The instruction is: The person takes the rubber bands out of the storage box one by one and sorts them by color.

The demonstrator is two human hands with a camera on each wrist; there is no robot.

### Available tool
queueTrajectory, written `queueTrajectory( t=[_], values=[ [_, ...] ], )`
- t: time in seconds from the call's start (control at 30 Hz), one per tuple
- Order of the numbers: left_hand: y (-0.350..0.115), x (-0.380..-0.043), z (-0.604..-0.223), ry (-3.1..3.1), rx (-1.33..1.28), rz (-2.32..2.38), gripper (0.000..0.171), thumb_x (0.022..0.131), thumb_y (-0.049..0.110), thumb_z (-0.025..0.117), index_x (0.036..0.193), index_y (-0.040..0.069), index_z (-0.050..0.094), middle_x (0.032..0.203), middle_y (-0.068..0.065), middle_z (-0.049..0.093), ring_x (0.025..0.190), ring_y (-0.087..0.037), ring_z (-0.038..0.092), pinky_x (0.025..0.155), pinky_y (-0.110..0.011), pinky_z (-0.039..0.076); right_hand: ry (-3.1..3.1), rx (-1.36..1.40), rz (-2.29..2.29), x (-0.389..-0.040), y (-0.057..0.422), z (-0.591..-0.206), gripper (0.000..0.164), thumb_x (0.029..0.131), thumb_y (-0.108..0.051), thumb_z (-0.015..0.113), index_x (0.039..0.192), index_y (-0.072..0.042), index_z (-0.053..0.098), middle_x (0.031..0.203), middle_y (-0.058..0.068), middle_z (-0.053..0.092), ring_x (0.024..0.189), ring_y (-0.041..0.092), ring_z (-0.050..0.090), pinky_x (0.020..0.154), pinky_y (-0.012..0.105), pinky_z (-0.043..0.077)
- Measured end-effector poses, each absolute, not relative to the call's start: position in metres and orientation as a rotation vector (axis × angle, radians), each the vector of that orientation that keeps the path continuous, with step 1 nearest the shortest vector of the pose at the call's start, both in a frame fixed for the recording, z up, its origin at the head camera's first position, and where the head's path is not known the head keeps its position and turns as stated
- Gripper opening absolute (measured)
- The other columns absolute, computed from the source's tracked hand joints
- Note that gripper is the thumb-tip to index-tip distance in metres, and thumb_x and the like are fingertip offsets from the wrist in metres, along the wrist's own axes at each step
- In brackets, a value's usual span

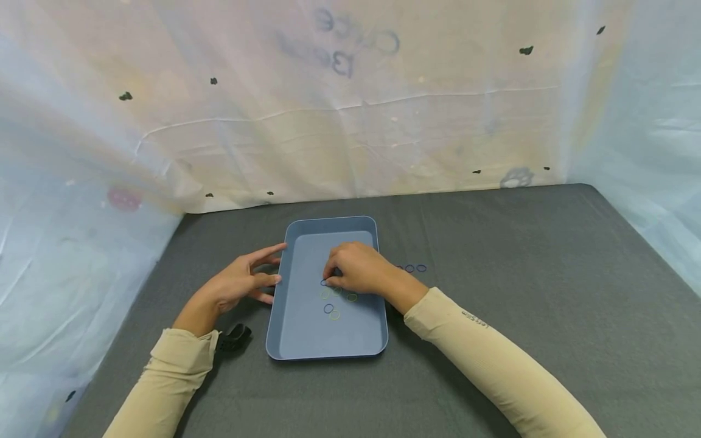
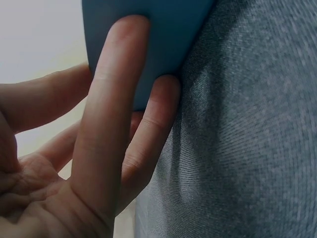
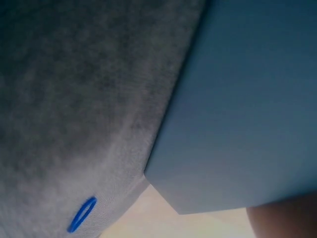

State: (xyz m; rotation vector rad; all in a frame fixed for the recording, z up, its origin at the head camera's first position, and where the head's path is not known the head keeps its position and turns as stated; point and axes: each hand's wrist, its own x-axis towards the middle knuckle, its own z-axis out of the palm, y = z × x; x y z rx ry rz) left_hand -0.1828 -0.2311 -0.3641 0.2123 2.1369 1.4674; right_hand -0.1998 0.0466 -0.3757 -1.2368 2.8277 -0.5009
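Note:
A blue-grey rectangular tray (image 1: pixel 328 340) lies on the dark cloth. Spread fingers of my left hand (image 1: pixel 235 283) touch its left outer wall; the left wrist view shows these fingertips against the tray's side (image 2: pixel 163 29). Over the middle of the tray, my right hand (image 1: pixel 358 267) has thumb and forefinger brought together, pinching a small blue ring (image 1: pixel 324 282). Several thin yellow-green rings (image 1: pixel 352 297) and another blue ring (image 1: pixel 328 309) lie on the tray floor just below that hand. In the right wrist view the fingertips are hidden.
Right of the tray, blue rings (image 1: pixel 421 268) lie in a short row on the dark table cloth (image 1: pixel 520 292); one ring (image 3: pixel 81 214) shows in the right wrist view. A black strap (image 1: pixel 235 337) is at the left wrist. Pale sheeting (image 1: pixel 356 140) hangs behind the table.

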Motion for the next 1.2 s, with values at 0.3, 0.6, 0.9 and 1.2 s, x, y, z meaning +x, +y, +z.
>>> queueTrajectory(
  t=[0.3,0.6,0.9,1.2],
  values=[
    [-0.2348,-0.1804,-0.3639,2.146,0.214,1.453,0.076,0.099,0.011,0.062,0.161,0.022,0.020,0.160,-0.027,0.020,0.118,-0.036,0.061,0.081,-0.046,0.063,2.826,-1.248,-0.519,-0.1986,0.0439,-0.3761,0.012,0.090,-0.032,0.075,0.096,-0.024,0.080,0.098,-0.009,0.072,0.096,0.011,0.065,0.088,0.031,0.055],
    [-0.2326,-0.1811,-0.3637,2.140,0.220,1.465,0.076,0.098,0.010,0.062,0.160,0.021,0.021,0.160,-0.027,0.020,0.116,-0.034,0.061,0.081,-0.046,0.063,2.844,-1.240,-0.503,-0.1967,0.0454,-0.3756,0.008,0.091,-0.030,0.074,0.091,-0.024,0.079,0.097,-0.009,0.071,0.095,0.011,0.065,0.090,0.032,0.055],
    [-0.2309,-0.1822,-0.3636,2.140,0.220,1.460,0.076,0.098,0.010,0.062,0.160,0.021,0.021,0.160,-0.026,0.020,0.116,-0.034,0.061,0.081,-0.045,0.063,2.875,-1.241,-0.523,-0.1961,0.0483,-0.3742,0.009,0.093,-0.027,0.071,0.090,-0.021,0.077,0.097,-0.008,0.071,0.095,0.012,0.065,0.089,0.031,0.055],
    [-0.2317,-0.1832,-0.3649,2.131,0.226,1.473,0.075,0.098,0.010,0.063,0.160,0.020,0.021,0.160,-0.026,0.020,0.116,-0.036,0.061,0.080,-0.047,0.063,2.912,-1.204,-0.581,-0.1954,0.0529,-0.3726,0.009,0.093,-0.026,0.071,0.090,-0.020,0.076,0.095,-0.008,0.071,0.094,0.012,0.063,0.084,0.030,0.055]
  ],
)
